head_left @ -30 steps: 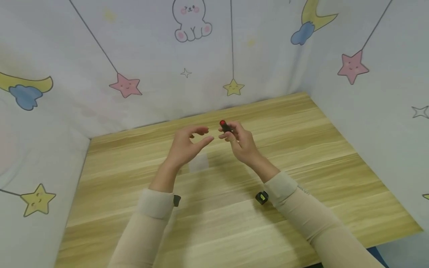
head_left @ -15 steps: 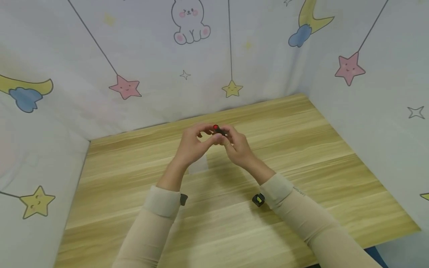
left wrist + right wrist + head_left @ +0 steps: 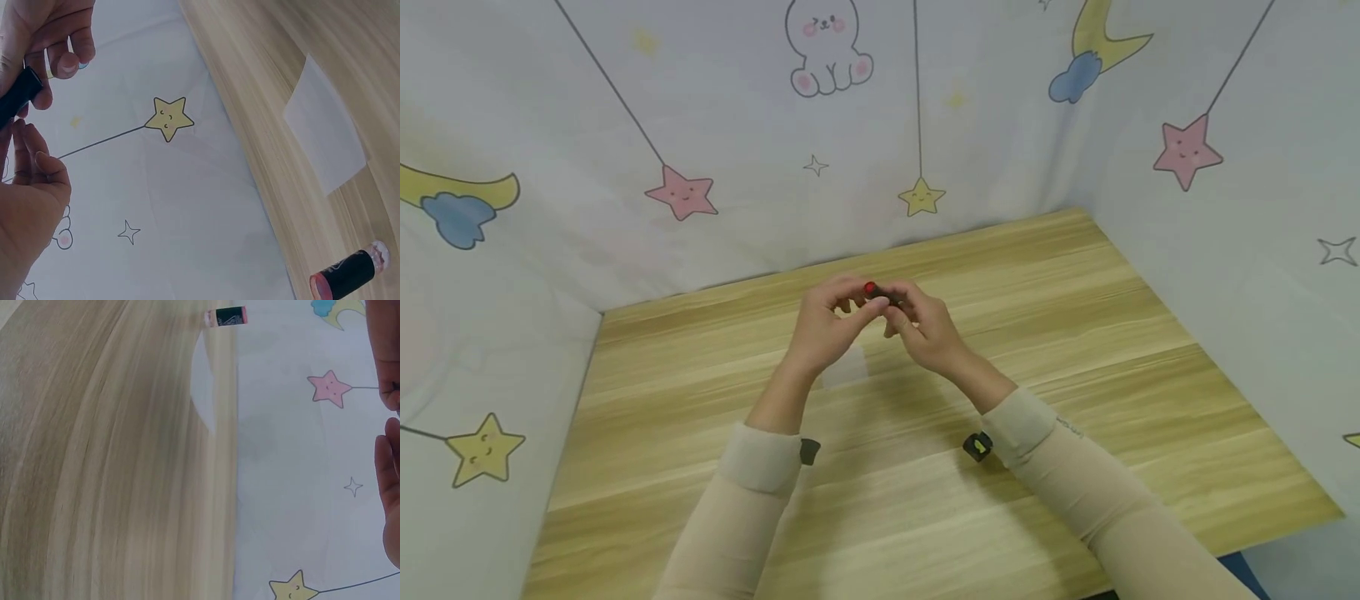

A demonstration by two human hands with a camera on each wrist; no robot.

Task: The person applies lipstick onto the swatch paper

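Observation:
Both hands meet in front of the wall, holding a short dark tube with a red end [image 3: 871,288] between them. My left hand [image 3: 827,325] pinches it near the red end with thumb and fingers. On its other end, my right hand [image 3: 928,333] keeps a grip with thumb and curled fingers. The left wrist view shows the tube's black barrel [image 3: 19,97] between the right hand [image 3: 50,37] above and the left hand [image 3: 31,206] below. Only parts of both hands reach the right wrist view's edge.
A white paper piece [image 3: 328,128] lies on the wood-grain table [image 3: 1075,367]. Beside it is a small cylinder with a black wrap and pinkish ends [image 3: 347,275], hidden from the head view. A printed cloth wall [image 3: 745,108] borders the table's back.
A second ago the left hand was apart from the tube, which the right hand held alone. The hands came together, the left took hold, and the red end swung leftward.

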